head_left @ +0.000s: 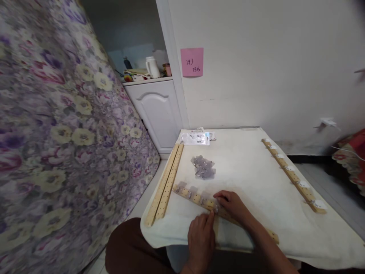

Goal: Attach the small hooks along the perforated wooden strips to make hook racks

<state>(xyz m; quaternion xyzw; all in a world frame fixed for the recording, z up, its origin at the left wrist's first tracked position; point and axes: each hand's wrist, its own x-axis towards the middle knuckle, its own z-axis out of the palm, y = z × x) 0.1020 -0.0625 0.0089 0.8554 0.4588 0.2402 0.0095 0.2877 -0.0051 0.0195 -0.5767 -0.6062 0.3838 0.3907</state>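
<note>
In front of me a pale wooden strip [196, 197] with holes lies slantwise on the table. Several small silver metal pieces [189, 195] sit along it, with small clear plastic bits behind them. My left hand [201, 234] is at the strip's near edge, fingers curled, one tip touching the wood beside a silver piece [216, 209]. What it grips, if anything, is hidden. Over the strip's far edge, my right hand [232, 205] has its fingertips pinched together near that piece; what lies between them is too small to name. My right forearm covers part of the strip.
Beyond the strip lies a pile of small clear packets [203, 167]. Two perforated wooden strips [165, 182] rest at left; another strip with white tags [293, 176] is at right. Clear packaging [195, 138] lies at the back of the white-covered table [242, 160]. A floral curtain [71, 133] hangs at left.
</note>
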